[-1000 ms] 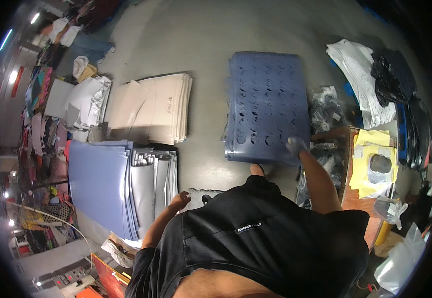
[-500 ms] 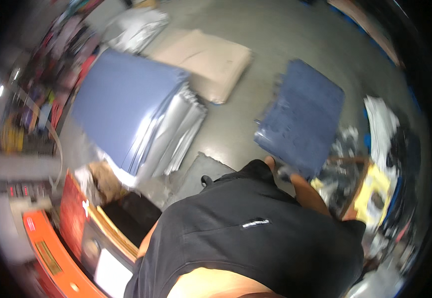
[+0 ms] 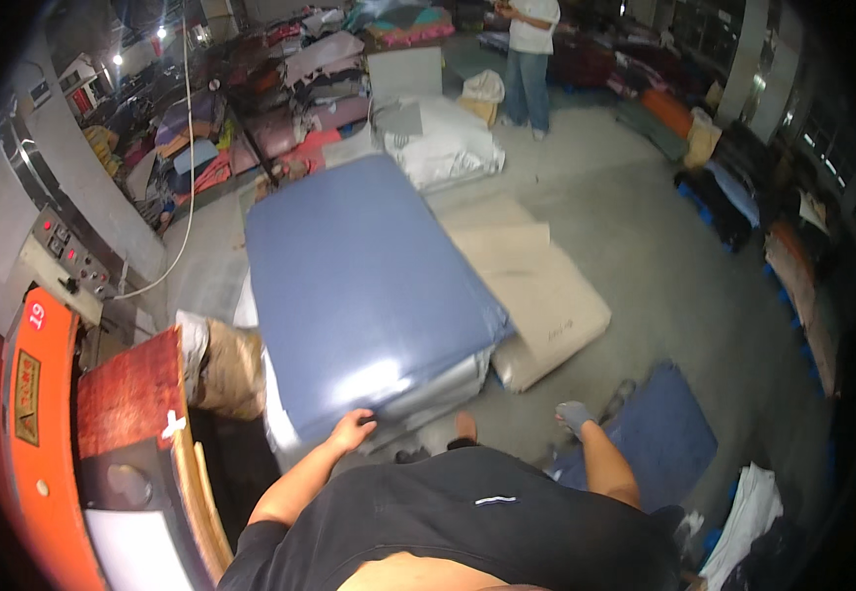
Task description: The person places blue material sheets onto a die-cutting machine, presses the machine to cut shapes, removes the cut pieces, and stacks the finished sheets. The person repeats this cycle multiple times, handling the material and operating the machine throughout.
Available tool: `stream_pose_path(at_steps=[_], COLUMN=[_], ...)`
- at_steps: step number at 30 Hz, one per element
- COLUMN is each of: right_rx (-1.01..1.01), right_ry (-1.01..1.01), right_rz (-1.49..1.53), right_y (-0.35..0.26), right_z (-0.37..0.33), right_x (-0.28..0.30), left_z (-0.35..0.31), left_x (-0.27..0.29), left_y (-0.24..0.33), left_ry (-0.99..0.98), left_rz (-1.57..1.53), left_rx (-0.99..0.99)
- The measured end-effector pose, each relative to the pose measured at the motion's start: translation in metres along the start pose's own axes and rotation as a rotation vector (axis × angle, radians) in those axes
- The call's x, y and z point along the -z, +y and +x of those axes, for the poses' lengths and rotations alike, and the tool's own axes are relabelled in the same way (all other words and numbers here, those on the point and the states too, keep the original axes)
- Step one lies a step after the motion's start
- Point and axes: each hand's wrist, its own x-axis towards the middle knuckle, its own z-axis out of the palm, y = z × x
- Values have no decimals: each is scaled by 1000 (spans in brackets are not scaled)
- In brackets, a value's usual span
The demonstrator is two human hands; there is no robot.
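And here it is, filling the middle of the frame: a broad stack of blue sheets, glossy, its top face bare, with silver-grey layers peeking out along the near edge. Laid flat and square like that, probably so the big sheets don't crease and each edge can be got at. Just right of it, a lower pile of tan sheets sits on the floor, the blue corner jutting across it in this view; whether they touch, I can't tell. Over at far left, a curved orange panel sweeps down the frame. Now lower right, a second blue pile lies flat on the floor, partly behind the right forearm, perhaps set apart to keep the two lots from mixing. Top centre, a white wrapped bundle, the wrapping likely there against dust. Left of the main stack, a crumpled brown sack leans in close. Down to the hands: the left hand is right at the stack's near edge, fingers loosely curled and apart, gripping nothing visible; contact is hard to call. The right hand, in a grey covering, hangs out to the side, maybe for balance; too small to tell how its fingers stand.
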Motion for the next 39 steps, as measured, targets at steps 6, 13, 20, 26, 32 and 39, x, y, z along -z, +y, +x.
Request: stream_pose_path(at_steps=[6, 13, 20, 26, 32, 39], right_rx=[256, 124, 3, 107, -92, 136], right_ry=[3, -76, 258, 279, 86, 337], right_rz=[-413, -273, -446, -470, -310, -698], right_y=[-250, -440, -428, -422, -376, -396], right_z=[168, 191, 176, 187, 166, 134], right_x=[3, -56, -112, -69, -71, -103], left_z=[101, 108, 127, 153, 148, 155], left_x=[37, 65, 82, 92, 82, 92], left_y=[8, -32, -69, -98, -114, -95], left_ry=[329, 388, 699, 805, 958, 938], left_rz=[179, 107, 90, 187, 244, 141], left_rx=[237, 874, 1125, 902, 734, 846])
